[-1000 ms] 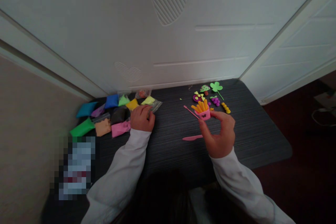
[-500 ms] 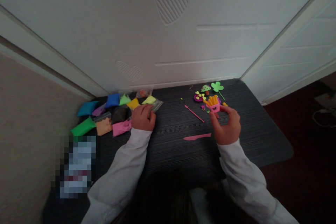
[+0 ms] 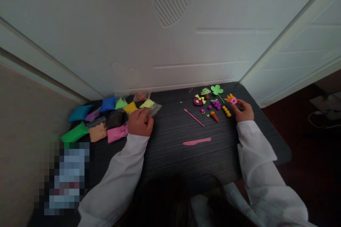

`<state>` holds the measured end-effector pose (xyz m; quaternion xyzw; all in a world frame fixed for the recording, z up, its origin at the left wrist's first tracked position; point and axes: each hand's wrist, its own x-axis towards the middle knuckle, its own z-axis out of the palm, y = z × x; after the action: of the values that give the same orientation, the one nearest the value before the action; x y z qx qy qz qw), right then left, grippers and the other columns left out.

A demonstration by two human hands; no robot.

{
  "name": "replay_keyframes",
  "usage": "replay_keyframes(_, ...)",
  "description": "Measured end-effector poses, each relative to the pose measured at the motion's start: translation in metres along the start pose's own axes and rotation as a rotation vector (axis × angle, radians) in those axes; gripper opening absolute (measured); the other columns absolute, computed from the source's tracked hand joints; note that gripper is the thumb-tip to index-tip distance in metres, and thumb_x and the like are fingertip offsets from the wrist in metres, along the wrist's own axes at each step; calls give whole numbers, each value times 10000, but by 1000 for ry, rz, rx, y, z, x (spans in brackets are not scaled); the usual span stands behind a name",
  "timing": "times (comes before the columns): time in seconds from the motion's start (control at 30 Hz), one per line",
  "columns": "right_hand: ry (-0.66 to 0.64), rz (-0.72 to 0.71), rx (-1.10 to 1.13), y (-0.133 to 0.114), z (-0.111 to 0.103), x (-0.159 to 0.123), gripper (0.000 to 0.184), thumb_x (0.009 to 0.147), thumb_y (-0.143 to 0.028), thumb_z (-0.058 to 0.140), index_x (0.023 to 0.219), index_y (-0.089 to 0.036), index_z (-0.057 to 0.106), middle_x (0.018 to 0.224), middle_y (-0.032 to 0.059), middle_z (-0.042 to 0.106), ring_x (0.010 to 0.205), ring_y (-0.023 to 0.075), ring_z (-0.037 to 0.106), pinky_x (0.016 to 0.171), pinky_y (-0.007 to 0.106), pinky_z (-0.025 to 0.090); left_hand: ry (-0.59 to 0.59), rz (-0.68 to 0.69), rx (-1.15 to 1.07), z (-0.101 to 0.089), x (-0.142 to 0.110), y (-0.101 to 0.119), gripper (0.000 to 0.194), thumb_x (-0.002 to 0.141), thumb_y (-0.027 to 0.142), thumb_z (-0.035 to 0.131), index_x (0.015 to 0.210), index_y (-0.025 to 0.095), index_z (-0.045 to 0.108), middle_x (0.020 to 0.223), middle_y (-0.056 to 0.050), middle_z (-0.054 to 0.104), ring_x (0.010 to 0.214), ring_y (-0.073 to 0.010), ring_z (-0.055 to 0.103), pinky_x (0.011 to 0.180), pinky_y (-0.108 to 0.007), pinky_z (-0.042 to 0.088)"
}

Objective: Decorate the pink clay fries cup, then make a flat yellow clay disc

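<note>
Between the thumb and fingers of my right hand [image 3: 245, 111] is a small pink box of clay French fries [image 3: 232, 99], at the right side of the dark table. Close to it lie a yellow beaded clay piece [image 3: 226, 111], a purple clay bunch of grapes [image 3: 216, 105] and a green four-leaf clover [image 3: 217, 89]. My left hand [image 3: 140, 122] rests with curled fingers among the clay packets, by a clear plastic bag [image 3: 156, 109]; whatever its fingers close on is hidden. A pink clay packet [image 3: 115, 133] lies beside its wrist.
A pink plastic knife [image 3: 197, 141] and a thin pink modelling stick [image 3: 194, 117] lie mid-table. Behind them are a purple dish [image 3: 198, 102], a clay mushroom [image 3: 205, 92] and a brown cone [image 3: 214, 116]. Several coloured packets, one green [image 3: 74, 132], spread leftward. A white panel [image 3: 170, 49] borders the back.
My right hand has carried the box of fries rightward and back, past the other clay pieces, uncovering the knife handle and brown cone. My left hand stays at the packets.
</note>
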<state>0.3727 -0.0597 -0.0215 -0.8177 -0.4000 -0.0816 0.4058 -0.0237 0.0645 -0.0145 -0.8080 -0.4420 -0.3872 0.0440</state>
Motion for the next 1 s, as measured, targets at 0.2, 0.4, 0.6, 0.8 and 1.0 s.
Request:
replay_keyframes(0.2,-7,30,-35,6,1,1,431,672,-424,522,1005,-162,597,874,90,609,780,194,545,698,346,418,-24,-32,-36,2,-2,-3,245,685,198,496,915,168,572,925,-86,570,904,-217,515,827,-373,400)
replay_keyframes(0.4,-14,49,-111,9,3,2,417,660,-445,528,956,-168,621,856,86,620,798,202,533,715,344,402,-18,-39,-60,0,-1,0,235,688,200,494,907,165,572,909,-85,567,902,-215,510,835,-377,397)
replay_keyframes(0.6,-40,71,-184,8,4,4,425,638,-448,542,948,-171,632,856,95,618,767,208,530,707,355,404,-26,-30,-48,0,-1,-1,238,691,206,489,908,159,574,908,-89,565,894,-213,508,826,-367,396)
replay_keyframes(0.8,-60,93,-245,5,4,4,393,620,-420,560,899,-159,652,884,113,608,815,225,524,765,378,387,-14,-25,-31,0,-1,-1,234,694,211,489,900,146,580,907,-95,570,893,-204,506,832,-345,397)
replay_keyframes(1.0,-87,134,-275,0,3,5,377,602,-414,571,874,-167,657,918,105,598,857,231,520,783,377,385,-38,-34,-34,1,-1,-2,242,694,212,487,912,162,578,919,-88,565,903,-211,505,831,-358,393)
